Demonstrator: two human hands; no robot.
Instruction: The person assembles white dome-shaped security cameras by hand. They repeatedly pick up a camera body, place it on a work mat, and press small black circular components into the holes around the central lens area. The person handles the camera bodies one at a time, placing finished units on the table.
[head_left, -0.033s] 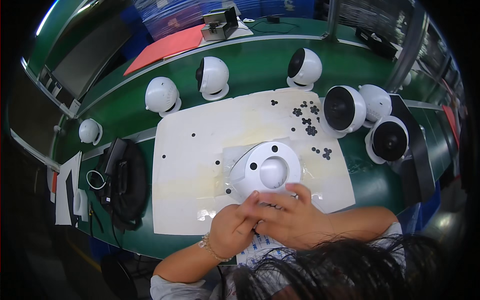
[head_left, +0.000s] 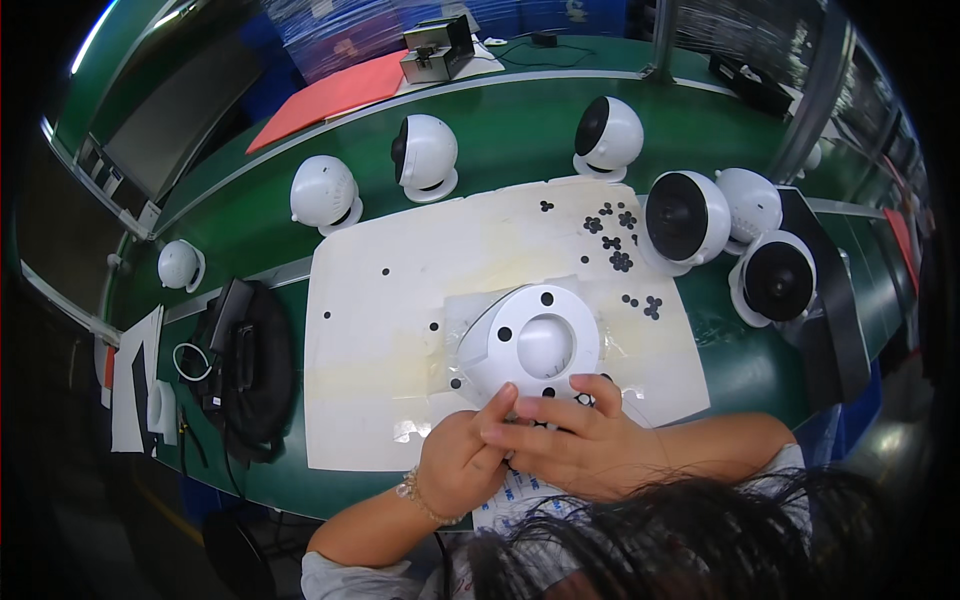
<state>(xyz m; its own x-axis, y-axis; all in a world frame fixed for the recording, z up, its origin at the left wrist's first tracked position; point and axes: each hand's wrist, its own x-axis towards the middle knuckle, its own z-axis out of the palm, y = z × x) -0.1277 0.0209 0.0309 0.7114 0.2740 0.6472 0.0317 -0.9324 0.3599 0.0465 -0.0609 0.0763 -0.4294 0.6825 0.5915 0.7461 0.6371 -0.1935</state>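
Observation:
Before me a white rounded device point(head_left: 580, 335) lies with its flat ring-shaped base facing up, on a clear plastic sheet. Round black pads point(head_left: 547, 299) sit on the ring; one at its near edge is partly behind my fingers. My left hand point(head_left: 465, 455) is closed just below the device, its fingers curled and a fingertip near the ring. From the right, my right hand point(head_left: 565, 445) reaches across, bent fingers meeting the left hand's. What lies between the fingers is hidden. Small black pads point(head_left: 585, 400) show beside the right fingertips. White printed paper point(head_left: 525, 485) lies under the hands.
A pale board point(head_left: 365, 370) carries loose black pads and pad clusters point(head_left: 621, 261) at its right. White ball-shaped devices point(head_left: 430, 150) stand along the back and right point(head_left: 690, 215). At left lies a black bag point(head_left: 262, 370); a metal box point(head_left: 430, 62) stands at the back.
My right fingers have shifted slightly, so a black pad at the ring's near edge now shows. The device and the left hand look almost unmoved.

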